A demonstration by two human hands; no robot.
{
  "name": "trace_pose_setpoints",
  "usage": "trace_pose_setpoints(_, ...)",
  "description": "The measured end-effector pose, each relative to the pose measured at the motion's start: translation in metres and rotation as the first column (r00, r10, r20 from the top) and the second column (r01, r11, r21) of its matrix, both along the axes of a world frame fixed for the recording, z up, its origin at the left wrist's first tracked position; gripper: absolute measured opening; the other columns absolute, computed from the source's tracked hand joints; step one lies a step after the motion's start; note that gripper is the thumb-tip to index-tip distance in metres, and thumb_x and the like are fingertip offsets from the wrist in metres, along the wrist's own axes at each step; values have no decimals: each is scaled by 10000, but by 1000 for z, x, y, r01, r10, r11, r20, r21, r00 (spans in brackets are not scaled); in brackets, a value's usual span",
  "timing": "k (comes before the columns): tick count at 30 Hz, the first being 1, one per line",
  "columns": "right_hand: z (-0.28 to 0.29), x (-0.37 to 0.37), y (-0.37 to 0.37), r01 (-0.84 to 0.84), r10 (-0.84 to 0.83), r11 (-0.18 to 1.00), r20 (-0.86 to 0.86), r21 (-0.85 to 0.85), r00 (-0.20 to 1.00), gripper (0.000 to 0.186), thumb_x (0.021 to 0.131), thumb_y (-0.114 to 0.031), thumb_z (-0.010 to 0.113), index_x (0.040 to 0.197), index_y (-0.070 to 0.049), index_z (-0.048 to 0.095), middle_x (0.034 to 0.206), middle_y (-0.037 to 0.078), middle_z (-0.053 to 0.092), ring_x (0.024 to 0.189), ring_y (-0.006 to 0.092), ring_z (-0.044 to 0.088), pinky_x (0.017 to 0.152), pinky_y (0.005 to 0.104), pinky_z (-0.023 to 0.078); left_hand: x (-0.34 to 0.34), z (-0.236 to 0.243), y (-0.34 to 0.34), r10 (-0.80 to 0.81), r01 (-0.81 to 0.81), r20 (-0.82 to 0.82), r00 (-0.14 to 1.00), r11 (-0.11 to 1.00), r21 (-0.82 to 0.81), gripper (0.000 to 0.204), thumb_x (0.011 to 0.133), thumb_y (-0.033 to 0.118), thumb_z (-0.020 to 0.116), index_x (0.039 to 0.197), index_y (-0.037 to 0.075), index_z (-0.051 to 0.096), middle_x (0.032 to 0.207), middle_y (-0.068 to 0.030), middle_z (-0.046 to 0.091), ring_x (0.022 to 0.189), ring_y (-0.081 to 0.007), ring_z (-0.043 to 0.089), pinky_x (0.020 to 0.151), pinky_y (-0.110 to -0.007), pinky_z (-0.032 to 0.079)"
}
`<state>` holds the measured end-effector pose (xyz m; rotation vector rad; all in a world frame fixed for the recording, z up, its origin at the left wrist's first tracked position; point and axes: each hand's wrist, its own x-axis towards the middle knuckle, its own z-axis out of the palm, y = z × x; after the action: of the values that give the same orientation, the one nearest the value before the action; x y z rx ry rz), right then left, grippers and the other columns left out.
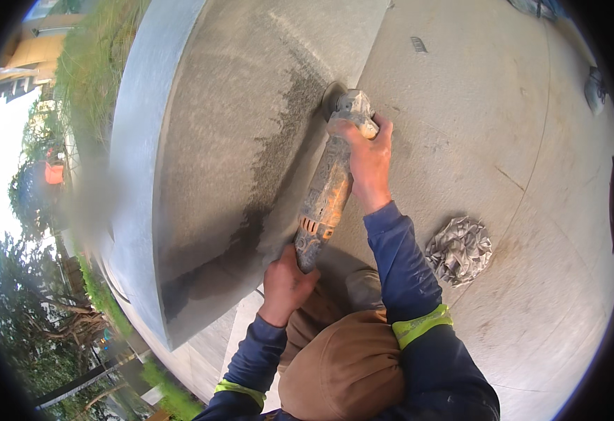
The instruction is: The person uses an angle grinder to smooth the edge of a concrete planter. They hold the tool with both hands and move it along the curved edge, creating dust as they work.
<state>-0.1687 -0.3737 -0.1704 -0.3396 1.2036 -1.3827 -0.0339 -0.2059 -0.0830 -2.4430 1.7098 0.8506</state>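
An angle grinder [326, 189], orange and black under a coat of dust, slants up from lower left to upper right between my hands. Its round disc [333, 99] meets the base of a grey concrete wall [216, 119], where the face is rough and dark. My left hand [286, 286] is wrapped round the rear end of the grinder. Up at the head, my right hand [368, 165] grips it from the right, with fingers partly hidden behind the tool. Whether the disc is spinning cannot be told.
On the concrete floor [475, 140] to my right lies a crumpled grey bundle [459, 251]. A shoe [595, 91] shows at the far right. Grass [103, 70] and trees [26, 316] are beyond the wall on the left. My knee [342, 372] is close below the grinder.
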Motion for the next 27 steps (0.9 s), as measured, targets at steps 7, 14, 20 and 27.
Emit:
trace_pose_setpoints(7,74,1,-5,2,-26,970,-96,-245,995,764,776,-256,800,1303,87,367,1066,163,633,927,180,631,800,309,533,3,25,4,25,-54,-134,991,974,-219,336,695,198,740,879,0,540,700,-235,634,697,-453,642,604,-473,516)
trace_pose_setpoints(14,25,1,-2,0,-2,996,-23,-84,1000,763,778,-275,795,1299,85,369,1076,164,618,950,192,621,807,306,527,4,0,7,9,-17,-56,998,992,-126,333,703,188,728,923,4,559,720,-238,642,724,-454,646,625,-482,515)
trace_pose_setpoints(20,-17,-1,1,-73,75,996,-36,48,997,768,789,-280,788,1304,89,353,1103,174,601,965,198,618,812,307,527,3,-26,3,-1,0,-45,999,999,-42,322,718,178,712,952,-6,588,759,-251,654,783,-468,649,649,-465,520)
trace_pose_setpoints(27,49,2,3,-32,20,976,-58,-217,998,812,788,-281,798,1324,95,319,1114,178,601,978,200,615,838,310,528,6,0,12,44,-60,-87,995,979,-193,268,719,150,733,890,6,585,736,-245,644,749,-455,653,625,-452,515)
